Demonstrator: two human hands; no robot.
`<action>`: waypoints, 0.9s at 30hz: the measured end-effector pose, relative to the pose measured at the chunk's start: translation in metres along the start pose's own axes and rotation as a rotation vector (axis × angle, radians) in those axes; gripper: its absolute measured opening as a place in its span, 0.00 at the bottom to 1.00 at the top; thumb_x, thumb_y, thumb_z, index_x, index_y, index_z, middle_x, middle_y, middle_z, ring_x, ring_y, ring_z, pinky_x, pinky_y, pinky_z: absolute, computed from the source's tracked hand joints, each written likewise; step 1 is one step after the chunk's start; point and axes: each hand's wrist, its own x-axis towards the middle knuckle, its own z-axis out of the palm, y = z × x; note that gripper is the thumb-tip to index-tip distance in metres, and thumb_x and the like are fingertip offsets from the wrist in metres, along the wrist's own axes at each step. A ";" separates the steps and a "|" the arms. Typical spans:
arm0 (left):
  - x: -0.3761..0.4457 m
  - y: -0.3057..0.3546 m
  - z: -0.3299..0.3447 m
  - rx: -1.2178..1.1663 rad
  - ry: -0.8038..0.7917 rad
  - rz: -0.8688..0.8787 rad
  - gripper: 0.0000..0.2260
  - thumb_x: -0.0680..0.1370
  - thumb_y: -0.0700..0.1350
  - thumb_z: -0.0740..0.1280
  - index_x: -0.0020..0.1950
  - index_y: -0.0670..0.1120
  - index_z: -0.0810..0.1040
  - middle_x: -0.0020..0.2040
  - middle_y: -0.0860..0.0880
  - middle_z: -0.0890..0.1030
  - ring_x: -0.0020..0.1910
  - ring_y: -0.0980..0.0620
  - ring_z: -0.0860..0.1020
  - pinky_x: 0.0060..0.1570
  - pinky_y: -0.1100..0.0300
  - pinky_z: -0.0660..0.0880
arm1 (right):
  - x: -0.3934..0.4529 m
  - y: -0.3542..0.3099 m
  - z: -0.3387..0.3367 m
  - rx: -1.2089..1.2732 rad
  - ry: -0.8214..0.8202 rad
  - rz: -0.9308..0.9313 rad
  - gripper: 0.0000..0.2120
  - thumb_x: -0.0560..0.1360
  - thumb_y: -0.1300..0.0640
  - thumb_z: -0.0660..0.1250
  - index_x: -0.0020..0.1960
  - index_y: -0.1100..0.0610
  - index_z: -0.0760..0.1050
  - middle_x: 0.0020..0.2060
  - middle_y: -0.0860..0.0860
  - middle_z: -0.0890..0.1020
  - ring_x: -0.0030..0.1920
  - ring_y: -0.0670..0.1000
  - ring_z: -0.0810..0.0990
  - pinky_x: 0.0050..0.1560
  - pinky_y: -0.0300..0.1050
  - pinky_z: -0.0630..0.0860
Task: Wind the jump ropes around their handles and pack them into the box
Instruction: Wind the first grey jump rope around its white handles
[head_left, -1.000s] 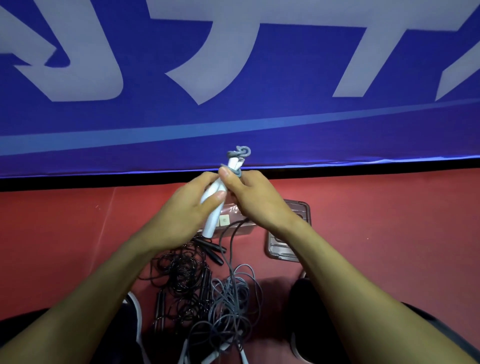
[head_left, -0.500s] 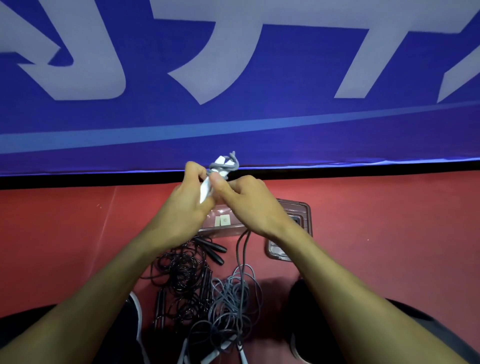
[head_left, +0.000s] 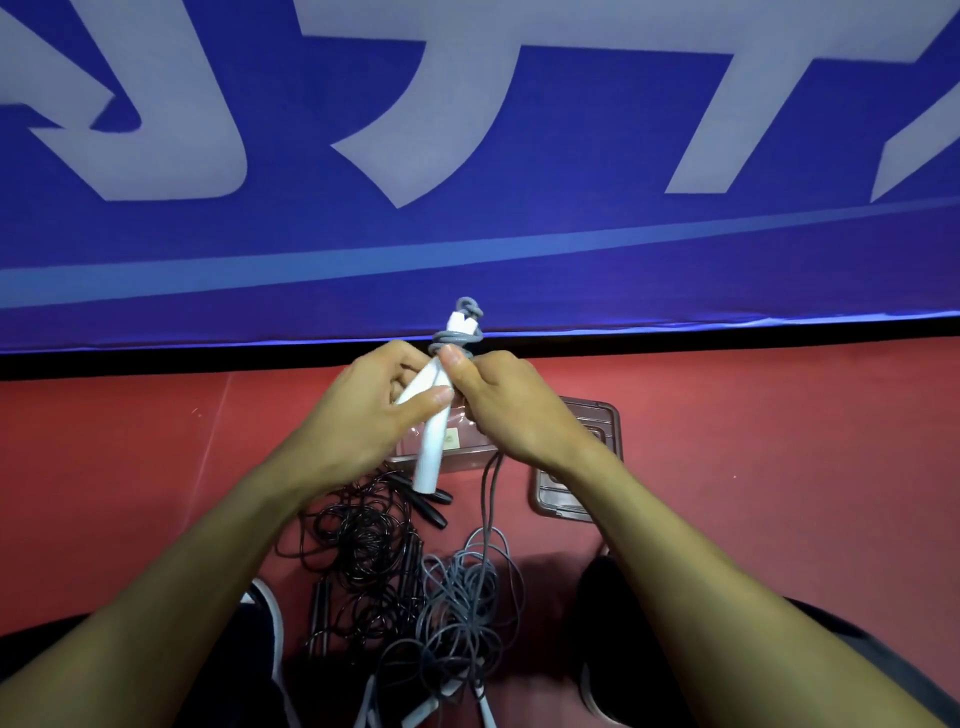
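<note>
My left hand (head_left: 358, 415) grips a pair of white handles (head_left: 432, 441), held upright above the floor. Grey rope (head_left: 457, 338) is looped a few times around their top end. My right hand (head_left: 506, 410) pinches that rope against the handles with its thumb. From under my right hand the grey rope hangs down to a loose grey pile (head_left: 467, 597) on the floor. A tangle of black jump ropes (head_left: 363, 545) with black handles lies left of it. The clear plastic box (head_left: 587, 457) sits on the red floor behind my hands, mostly hidden.
A blue banner (head_left: 467, 156) with large pale lettering stands upright just beyond the box. Red floor (head_left: 779, 441) stretches to both sides. Dark shoes (head_left: 608, 649) show by the rope piles at the bottom, and more white handles (head_left: 421, 712) lie at the lower edge.
The handles have tipped back upright and their lower end has slid out below my left hand. My right hand has brought the grey rope around the top again.
</note>
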 end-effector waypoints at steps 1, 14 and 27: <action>0.000 0.000 0.001 0.034 0.036 -0.011 0.11 0.75 0.51 0.73 0.50 0.47 0.76 0.45 0.48 0.83 0.42 0.50 0.81 0.46 0.48 0.77 | 0.000 0.000 0.000 -0.012 0.011 -0.002 0.33 0.84 0.41 0.55 0.35 0.69 0.71 0.28 0.55 0.70 0.29 0.50 0.64 0.30 0.44 0.60; 0.002 -0.002 0.001 -0.204 -0.017 0.001 0.09 0.83 0.39 0.63 0.57 0.46 0.63 0.32 0.49 0.72 0.30 0.48 0.68 0.33 0.50 0.71 | 0.003 -0.001 0.001 0.133 0.094 -0.066 0.28 0.84 0.46 0.61 0.31 0.61 0.65 0.25 0.49 0.59 0.27 0.48 0.56 0.29 0.43 0.55; -0.005 -0.009 0.008 0.274 -0.140 0.105 0.15 0.83 0.44 0.61 0.70 0.51 0.66 0.67 0.53 0.71 0.68 0.55 0.71 0.70 0.51 0.69 | -0.005 -0.004 0.011 -0.022 0.010 -0.040 0.29 0.82 0.38 0.59 0.29 0.55 0.64 0.22 0.46 0.65 0.25 0.46 0.63 0.27 0.39 0.60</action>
